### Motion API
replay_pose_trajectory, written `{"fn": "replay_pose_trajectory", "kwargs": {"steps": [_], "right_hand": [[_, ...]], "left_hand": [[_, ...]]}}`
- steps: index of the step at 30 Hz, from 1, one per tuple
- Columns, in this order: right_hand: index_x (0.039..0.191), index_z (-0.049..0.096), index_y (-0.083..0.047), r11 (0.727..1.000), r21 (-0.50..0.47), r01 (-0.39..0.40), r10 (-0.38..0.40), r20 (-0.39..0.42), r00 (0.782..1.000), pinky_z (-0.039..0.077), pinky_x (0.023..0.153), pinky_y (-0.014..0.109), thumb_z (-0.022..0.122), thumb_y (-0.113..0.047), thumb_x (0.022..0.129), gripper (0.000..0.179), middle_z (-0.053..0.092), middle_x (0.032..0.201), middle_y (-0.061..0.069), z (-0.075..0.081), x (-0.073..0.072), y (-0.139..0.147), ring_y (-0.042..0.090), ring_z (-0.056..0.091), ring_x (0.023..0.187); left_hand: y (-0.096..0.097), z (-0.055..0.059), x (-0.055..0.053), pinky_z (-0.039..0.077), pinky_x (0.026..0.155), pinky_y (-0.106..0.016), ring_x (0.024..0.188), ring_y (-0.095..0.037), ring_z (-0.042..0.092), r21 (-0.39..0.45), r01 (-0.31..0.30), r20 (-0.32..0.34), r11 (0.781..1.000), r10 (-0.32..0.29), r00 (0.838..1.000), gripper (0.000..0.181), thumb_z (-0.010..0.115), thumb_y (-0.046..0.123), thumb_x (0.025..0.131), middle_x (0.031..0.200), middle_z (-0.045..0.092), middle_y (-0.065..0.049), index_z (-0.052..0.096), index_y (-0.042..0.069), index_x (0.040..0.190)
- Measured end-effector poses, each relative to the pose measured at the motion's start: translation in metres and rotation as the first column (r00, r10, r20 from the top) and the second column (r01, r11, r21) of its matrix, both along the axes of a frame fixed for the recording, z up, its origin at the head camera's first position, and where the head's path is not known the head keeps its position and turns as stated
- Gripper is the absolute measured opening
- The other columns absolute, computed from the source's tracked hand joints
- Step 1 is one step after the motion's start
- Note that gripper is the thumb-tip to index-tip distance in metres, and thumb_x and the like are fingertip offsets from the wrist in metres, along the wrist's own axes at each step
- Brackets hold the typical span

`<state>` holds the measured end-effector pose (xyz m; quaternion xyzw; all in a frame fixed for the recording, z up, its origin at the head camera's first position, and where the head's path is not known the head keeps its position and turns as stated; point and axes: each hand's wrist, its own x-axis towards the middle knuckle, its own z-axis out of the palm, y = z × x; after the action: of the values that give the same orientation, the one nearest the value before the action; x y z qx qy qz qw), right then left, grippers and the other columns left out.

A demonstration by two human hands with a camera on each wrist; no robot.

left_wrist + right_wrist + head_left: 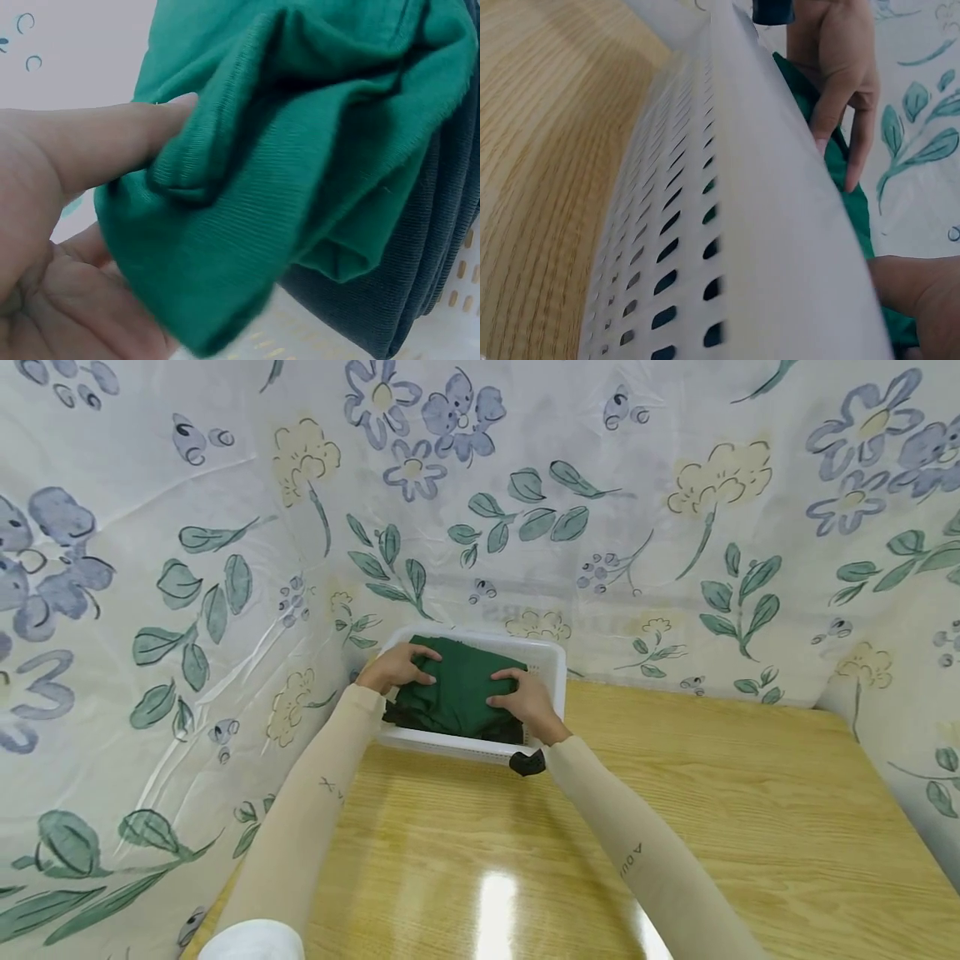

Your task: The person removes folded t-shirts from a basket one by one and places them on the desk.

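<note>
The head view shows a white perforated plastic basket (450,745) at the centre of the frame, on a yellow wood-grain table (720,810). A folded dark green fabric item (471,689) lies inside the basket, on top of black fabric (420,720) visible along the near edge. The left hand (397,667) rests on the left part of the green item, the right hand (528,700) on its right part. On both hands the thumb and forefinger are set wide apart on the cloth. A small black object (527,763) sits by the right wrist, over the basket's near rim. The beige sleeves (300,827) carry small dark letters: an "X" is legible on the left one; the characters on the right one cannot be read reliably. Faint dark lettering, illegible, shows through the white flower-print sheet (525,527) above the basket.

The left wrist view shows the green item at upper centre, with a ribbed fold. The thumb tip touches it from the left; the other fingertips are hidden behind it, so whether they grasp it cannot be told. Dark layers are at right, beside the perforated basket wall.

The right wrist view shows the slotted basket wall across the centre. The left hand's fingers extend down against the green item at upper right; the right hand's fingertips, lower right, are hidden.
</note>
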<state>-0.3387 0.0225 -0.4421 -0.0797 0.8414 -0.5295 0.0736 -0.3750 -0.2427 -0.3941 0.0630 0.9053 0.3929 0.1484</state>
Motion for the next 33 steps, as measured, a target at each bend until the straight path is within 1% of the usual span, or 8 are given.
{"fn": "replay_pose_trajectory", "kwargs": {"steps": [1,8,16,21,24,27,29,33], "right_hand": [[0.131,0.069,-0.016,1.000,-0.006,0.008,-0.008,-0.006,1.000,0.048,0.105,0.046,0.080,-0.016,0.092,0.041,0.052,0.149,0.012,0.001,0.000,0.000,0.032,0.051,0.135],[0.125,0.071,-0.017,0.999,-0.039,0.024,-0.026,-0.045,0.999,0.054,0.094,0.042,0.080,-0.023,0.093,0.034,0.057,0.141,0.009,0.009,0.004,0.004,0.028,0.060,0.120],[0.126,0.071,-0.017,1.000,-0.017,-0.003,0.000,-0.158,0.987,0.058,0.088,0.040,0.080,-0.024,0.093,0.035,0.062,0.135,0.010,0.021,0.000,0.016,0.027,0.066,0.114],[0.125,0.072,-0.018,1.000,-0.001,0.000,0.000,-0.207,0.978,0.057,0.086,0.041,0.079,-0.022,0.093,0.032,0.063,0.129,0.010,0.029,0.003,0.028,0.028,0.065,0.112],[0.124,0.073,-0.018,1.000,0.005,0.003,-0.002,-0.234,0.972,0.055,0.082,0.039,0.079,-0.022,0.094,0.032,0.064,0.116,0.010,0.033,0.005,0.036,0.027,0.064,0.104],[0.124,0.072,-0.020,1.000,0.017,0.007,-0.002,-0.256,0.967,0.050,0.074,0.036,0.079,-0.026,0.094,0.031,0.060,0.094,0.009,0.035,0.006,0.042,0.026,0.061,0.089],[0.124,0.072,-0.022,1.000,0.025,0.007,0.000,-0.264,0.965,0.047,0.070,0.034,0.079,-0.028,0.094,0.031,0.057,0.084,0.005,0.036,0.006,0.047,0.022,0.057,0.081],[0.123,0.073,-0.024,1.000,0.030,0.008,0.000,-0.273,0.962,0.040,0.061,0.033,0.079,-0.030,0.094,0.031,0.044,0.066,0.001,0.040,0.009,0.056,0.018,0.042,0.063]], "left_hand": [[-0.001,0.000,0.000,0.032,0.117,-0.056,0.145,-0.044,0.030,-0.001,-0.004,-0.009,1.000,0.004,1.000,0.049,0.068,0.005,0.099,0.163,0.025,-0.025,0.056,0.005,0.146],[-0.002,0.009,0.004,0.030,0.118,-0.056,0.149,-0.043,0.027,0.023,0.002,-0.045,1.000,-0.001,0.999,0.047,0.070,0.007,0.099,0.163,0.029,-0.024,0.058,0.006,0.144],[0.003,0.026,0.018,0.032,0.118,-0.054,0.148,-0.038,0.033,0.043,-0.023,-0.099,0.999,0.027,0.995,0.048,0.072,0.010,0.098,0.161,0.037,-0.018,0.059,0.010,0.145],[0.010,0.034,0.023,0.035,0.116,-0.052,0.145,-0.037,0.037,0.065,-0.008,-0.119,0.998,0.016,0.993,0.049,0.072,0.011,0.099,0.160,0.040,-0.018,0.058,0.010,0.146],[0.015,0.037,0.025,0.037,0.115,-0.052,0.143,-0.038,0.040,0.077,0.003,-0.141,0.997,0.008,0.990,0.049,0.072,0.011,0.098,0.158,0.042,-0.018,0.059,0.010,0.145],[0.020,0.039,0.029,0.037,0.114,-0.053,0.142,-0.037,0.041,0.080,0.000,-0.165,0.997,0.013,0.986,0.048,0.073,0.012,0.098,0.157,0.043,-0.018,0.060,0.010,0.144],[0.024,0.041,0.032,0.038,0.113,-0.052,0.141,-0.037,0.042,0.088,-0.002,-0.171,0.996,0.017,0.985,0.048,0.073,0.013,0.098,0.156,0.044,-0.018,0.060,0.010,0.144],[0.031,0.044,0.038,0.044,0.108,-0.051,0.136,-0.036,0.048,0.103,-0.001,-0.178,0.995,0.019,0.984,0.048,0.073,0.013,0.098,0.153,0.048,-0.018,0.060,0.011,0.144]]}}
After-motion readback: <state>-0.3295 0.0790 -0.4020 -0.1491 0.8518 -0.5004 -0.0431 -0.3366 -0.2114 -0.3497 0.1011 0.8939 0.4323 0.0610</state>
